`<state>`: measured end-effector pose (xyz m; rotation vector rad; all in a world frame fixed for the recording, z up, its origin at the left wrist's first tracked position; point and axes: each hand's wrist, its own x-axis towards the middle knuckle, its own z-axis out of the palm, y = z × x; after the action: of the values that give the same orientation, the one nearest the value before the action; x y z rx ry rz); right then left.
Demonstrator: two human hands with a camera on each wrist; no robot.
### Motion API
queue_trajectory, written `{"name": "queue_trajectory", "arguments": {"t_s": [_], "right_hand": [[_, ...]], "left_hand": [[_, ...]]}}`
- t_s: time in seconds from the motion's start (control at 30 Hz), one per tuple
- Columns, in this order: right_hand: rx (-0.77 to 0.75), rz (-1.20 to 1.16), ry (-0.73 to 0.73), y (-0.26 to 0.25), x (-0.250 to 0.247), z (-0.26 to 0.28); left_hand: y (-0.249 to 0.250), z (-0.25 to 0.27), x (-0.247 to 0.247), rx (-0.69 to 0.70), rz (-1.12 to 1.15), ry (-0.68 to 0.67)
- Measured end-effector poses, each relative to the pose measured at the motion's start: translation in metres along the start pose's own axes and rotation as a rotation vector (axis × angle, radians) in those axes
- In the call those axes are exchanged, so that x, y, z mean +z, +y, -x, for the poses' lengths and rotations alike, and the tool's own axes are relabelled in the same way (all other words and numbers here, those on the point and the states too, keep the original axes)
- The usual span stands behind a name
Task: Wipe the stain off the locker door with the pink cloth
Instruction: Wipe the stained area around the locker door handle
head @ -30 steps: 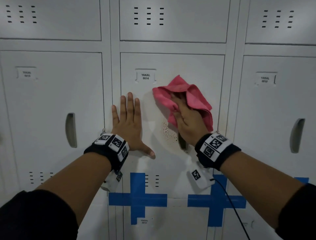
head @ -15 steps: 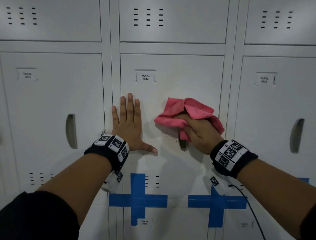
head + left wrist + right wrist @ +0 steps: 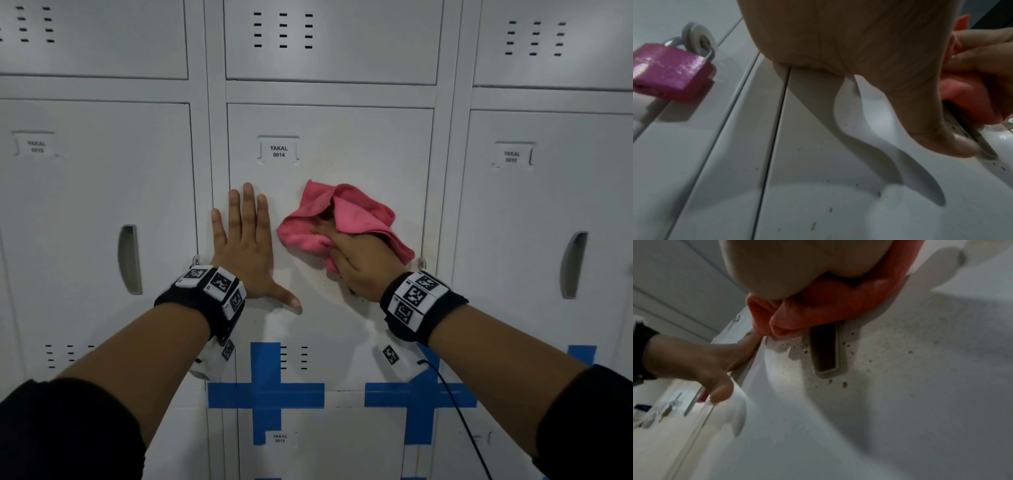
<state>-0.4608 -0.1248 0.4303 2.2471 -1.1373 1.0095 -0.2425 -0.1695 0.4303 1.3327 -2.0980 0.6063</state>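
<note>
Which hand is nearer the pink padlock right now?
Left. The left hand lies flat on the door, its wrist just beside the pink padlock. The right hand grips the pink cloth farther right.

door label "YAKAL 0014"

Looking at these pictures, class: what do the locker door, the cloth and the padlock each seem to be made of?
Locker door: likely painted sheet metal; smooth, slightly glossy, with punched vent slots.
Pink cloth: soft fabric, perhaps microfibre; it crumples into folds under the right hand.
Padlock: pink glossy body, plastic or coated metal; silvery metal shackle.
</note>
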Motion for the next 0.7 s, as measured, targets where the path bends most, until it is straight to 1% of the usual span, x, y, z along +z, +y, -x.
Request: {"name": "queue_trajectory", "arguments": {"t_s": [0.17,0.27,0.33,0.4,0.43,0.53,0.57,0.63,0.7], "right_hand": [[-0.139,0.146,-0.210,0.007,-0.009,0.017],[-0.198,0.178,-0.349,0.013,-0.017,0.026],[-0.223,0.218,-0.384,0.020,-0.023,0.030],[-0.236,0.252,-0.349,0.027,-0.029,0.032],[-0.224,0.241,-0.298,0.029,-0.029,0.031],[-0.134,0.084,-0.071,0.031,-0.027,0.022],[-0.107,0.024,-0.024,0.030,-0.024,0.018],[-0.050,-0.054,0.032,0.025,-0.017,0.014],[0.011,-0.099,0.051,0.018,-0.010,0.014]], "left_hand": [[-0.001,0.000,0.000,0.006,-0.005,-0.021],[0.000,0.000,-0.002,0.001,0.008,-0.040],[0.000,0.001,-0.004,0.001,0.010,-0.050],[0.000,0.001,-0.005,-0.003,0.004,-0.058],[0.000,0.001,-0.005,-0.003,0.006,-0.061],[-0.001,0.001,-0.004,0.002,0.011,-0.050],[-0.001,0.001,-0.004,0.003,0.010,-0.043],[-0.001,0.001,-0.003,0.005,0.009,-0.033],[-0.001,0.001,-0.003,0.010,0.008,-0.030]]}}
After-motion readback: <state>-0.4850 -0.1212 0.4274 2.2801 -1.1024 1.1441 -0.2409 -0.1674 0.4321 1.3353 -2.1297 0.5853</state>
